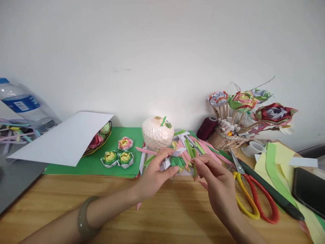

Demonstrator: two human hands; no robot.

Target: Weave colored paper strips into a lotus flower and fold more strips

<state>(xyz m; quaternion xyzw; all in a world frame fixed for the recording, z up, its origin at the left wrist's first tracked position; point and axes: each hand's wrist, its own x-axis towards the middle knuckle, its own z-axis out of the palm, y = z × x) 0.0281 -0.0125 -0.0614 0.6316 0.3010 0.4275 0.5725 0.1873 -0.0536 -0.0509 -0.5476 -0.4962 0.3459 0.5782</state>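
My left hand point(155, 173), with a ring and a bangle on the wrist, grips a half-folded paper flower point(177, 162) of green and white pieces between thumb and fingers. Just right of it, my right hand point(218, 179) has thumb and forefinger pinched together; what lies between them is too small to make out. Behind both hands is a loose heap of pink, green and white paper strips point(212, 154). Three finished paper flowers point(125, 159) sit to the left on green paper point(88, 168).
Red-and-yellow scissors point(264, 195) lie at right, near a black phone point(309, 189). Behind stand a round white textured ornament point(157, 134), a dark thread spool point(207, 128) and paper flowers in a wooden holder point(228, 139). A white sheet point(63, 139) and water bottle point(25, 105) are left.
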